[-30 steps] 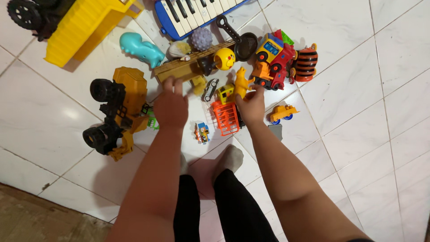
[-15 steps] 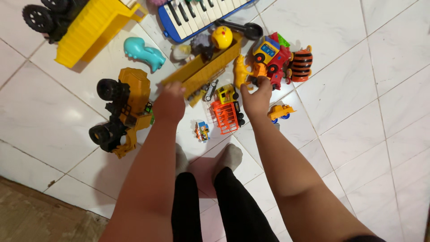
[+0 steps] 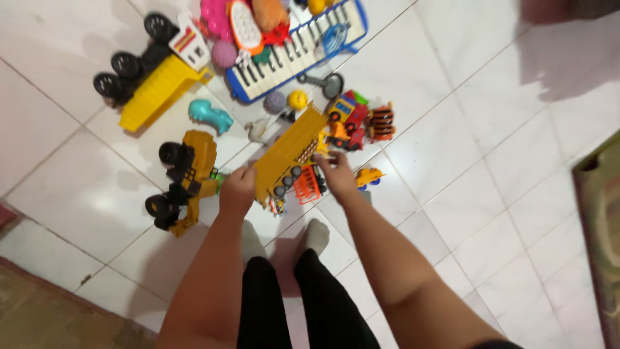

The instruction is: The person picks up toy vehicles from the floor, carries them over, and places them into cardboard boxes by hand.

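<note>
Your left hand [image 3: 237,192] is curled around one end of the long yellow truck [image 3: 289,154], and your right hand [image 3: 337,176] pinches its side near the middle. The truck is up off the floor [image 3: 465,161], tilted, with its far end near the red train [image 3: 349,119] and the yellow ball [image 3: 298,99]. Keep both hands snug so it does not slip. Its little wheels hang just over the orange cage [image 3: 308,185] and a tiny toy car [image 3: 278,205], so lift it straight up and keep it clear of them. Hold it level if you can, because a tipped truck could knock the train or the blue piano [image 3: 303,45] behind it. The big digger [image 3: 184,178] sits just beside your left hand, so mind your elbow there. Your feet [image 3: 316,234] are right under the pile too, so stand still while you hold it.
</note>
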